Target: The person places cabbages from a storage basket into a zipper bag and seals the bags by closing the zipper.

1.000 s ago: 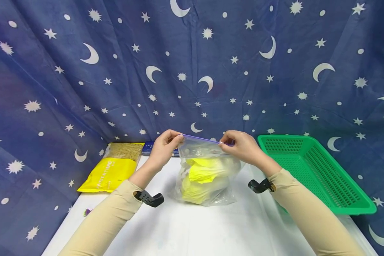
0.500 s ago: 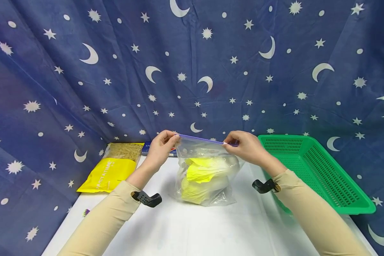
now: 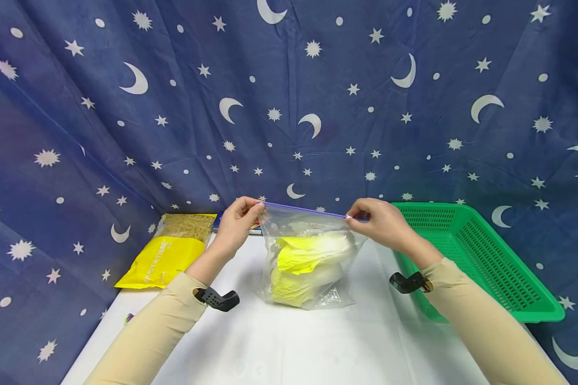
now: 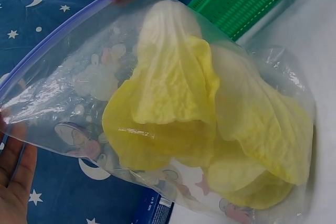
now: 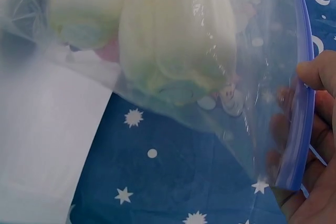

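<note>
A clear zip bag (image 3: 308, 225) with a purple zip strip (image 3: 303, 209) stands on the white table. Inside lie two napa cabbages (image 4: 176, 77) with pale stalks and yellow leaf tips, one above the other. My left hand (image 3: 237, 222) pinches the bag's top left corner between thumb and fingers. Near the right end of the strip, my right hand (image 3: 381, 222) grips the zip at a small white slider (image 3: 349, 216). In the right wrist view, the thumb (image 5: 314, 73) presses the strip from one side, with the fingers behind the film.
To the right stands a green plastic basket (image 3: 525, 251). A yellow pasta packet (image 3: 173, 262) lies at the back left, beside a dark blue box (image 3: 256, 231) partly hidden by the bag. A small purple item (image 3: 128, 318) sits at the left table edge. Behind hangs a star-patterned curtain (image 3: 289, 107).
My right hand has slid to the right along the zip strip with the slider. My left hand has drawn slightly left with its corner, and the bag's top is stretched wider.
</note>
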The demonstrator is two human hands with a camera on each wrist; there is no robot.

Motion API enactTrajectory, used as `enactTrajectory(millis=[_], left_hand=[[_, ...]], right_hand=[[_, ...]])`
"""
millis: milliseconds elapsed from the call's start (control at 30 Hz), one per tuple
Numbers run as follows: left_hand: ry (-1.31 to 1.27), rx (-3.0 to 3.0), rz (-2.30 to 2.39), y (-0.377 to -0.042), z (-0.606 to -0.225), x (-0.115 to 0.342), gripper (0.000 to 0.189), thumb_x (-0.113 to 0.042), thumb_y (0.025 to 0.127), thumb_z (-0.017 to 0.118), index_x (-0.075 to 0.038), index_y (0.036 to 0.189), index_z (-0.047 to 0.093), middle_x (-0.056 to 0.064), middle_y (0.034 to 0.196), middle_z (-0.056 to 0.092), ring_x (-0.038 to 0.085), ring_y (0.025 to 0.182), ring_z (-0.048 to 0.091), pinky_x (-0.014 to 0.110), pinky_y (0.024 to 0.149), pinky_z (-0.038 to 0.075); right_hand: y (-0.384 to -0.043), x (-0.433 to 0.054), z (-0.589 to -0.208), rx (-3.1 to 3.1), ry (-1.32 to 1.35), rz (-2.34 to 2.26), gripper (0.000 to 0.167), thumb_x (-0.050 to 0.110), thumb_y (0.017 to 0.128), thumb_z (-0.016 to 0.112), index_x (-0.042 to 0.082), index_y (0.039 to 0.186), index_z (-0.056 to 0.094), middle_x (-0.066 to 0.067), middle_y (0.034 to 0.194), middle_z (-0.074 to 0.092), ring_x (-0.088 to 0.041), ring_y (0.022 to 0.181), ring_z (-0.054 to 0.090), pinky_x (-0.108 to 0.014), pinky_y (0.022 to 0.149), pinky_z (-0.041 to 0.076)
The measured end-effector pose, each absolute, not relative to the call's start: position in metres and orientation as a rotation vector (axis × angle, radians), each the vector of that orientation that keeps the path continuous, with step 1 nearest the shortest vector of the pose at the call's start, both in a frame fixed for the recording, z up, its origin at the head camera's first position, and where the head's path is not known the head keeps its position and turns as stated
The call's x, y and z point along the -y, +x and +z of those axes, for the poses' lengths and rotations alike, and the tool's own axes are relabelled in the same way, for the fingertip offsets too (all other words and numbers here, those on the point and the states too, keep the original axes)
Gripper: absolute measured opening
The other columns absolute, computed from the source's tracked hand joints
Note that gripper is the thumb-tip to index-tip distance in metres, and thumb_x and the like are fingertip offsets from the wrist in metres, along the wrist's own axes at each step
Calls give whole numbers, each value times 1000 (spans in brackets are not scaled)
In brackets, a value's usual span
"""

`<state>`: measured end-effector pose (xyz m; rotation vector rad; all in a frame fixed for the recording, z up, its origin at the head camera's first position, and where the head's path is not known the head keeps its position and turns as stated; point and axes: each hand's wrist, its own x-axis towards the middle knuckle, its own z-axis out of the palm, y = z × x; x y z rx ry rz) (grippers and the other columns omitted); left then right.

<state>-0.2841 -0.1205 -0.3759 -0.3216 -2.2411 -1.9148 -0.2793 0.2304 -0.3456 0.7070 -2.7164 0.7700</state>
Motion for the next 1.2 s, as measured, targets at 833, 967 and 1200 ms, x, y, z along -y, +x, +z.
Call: enactTrajectory(millis=[833,967,1200], left_hand=[[-325,2236,-1890,-287,-381,132,24,-25,103,64,-5,116,64,10,105,66,21,92,62,35,91,57],[-322,2244,-1902,-287,-381,133,26,-27,103,64,-5,117,63,11,108,66,20,95,63,28,89,57],[-339,2262,-1925,-286,-380,132,27,-28,104,63,-5,118,63,12,111,66,22,100,65,30,89,57]], right_hand=[[-271,-262,-342,2756,665,745,4,26,96,70,23,96,73,7,94,68,-14,85,61,-37,73,52],[-270,-265,-342,2758,669,759,4,24,97,70,22,96,74,6,93,68,-16,83,59,-37,70,52],[-269,-266,-346,2751,632,936,4,19,98,68,18,97,72,3,97,70,-21,78,62,-34,65,53]])
